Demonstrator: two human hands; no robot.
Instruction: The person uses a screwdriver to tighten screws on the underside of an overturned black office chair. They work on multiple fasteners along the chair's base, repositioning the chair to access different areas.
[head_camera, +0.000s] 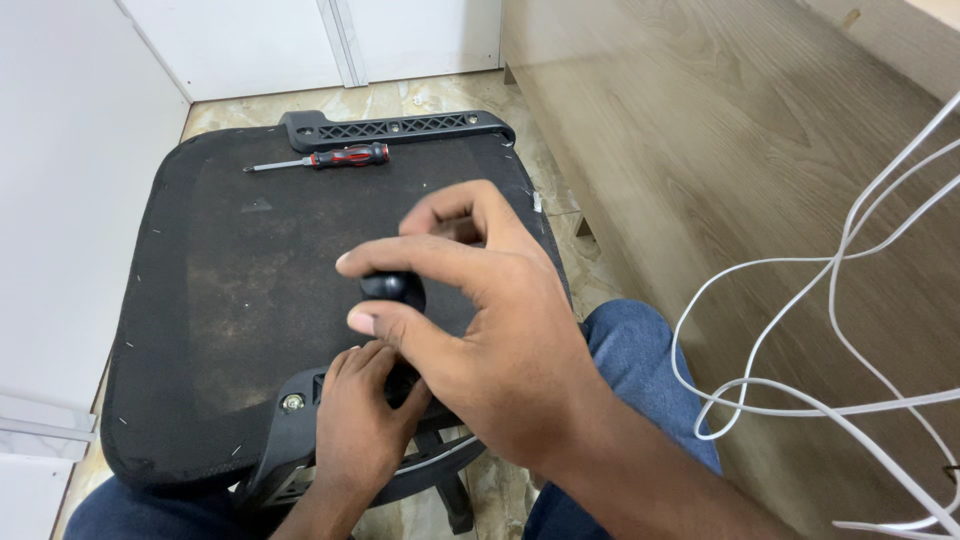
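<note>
Black knob (392, 288) pinched in right hand (500, 330) fingers.

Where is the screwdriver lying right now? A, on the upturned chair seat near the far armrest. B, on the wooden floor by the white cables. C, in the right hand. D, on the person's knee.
A: the screwdriver lies loose on the black seat underside, just beside the armrest, clear of both hands.

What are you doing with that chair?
A person has an upturned chair seat lying in front of their knees. Their right hand grips a small black knob between thumb and fingers, while the left hand presses on the black bracket at the seat's near edge. A red-and-black screwdriver lies untouched at the far end, beside a black plastic armrest piece.
</note>
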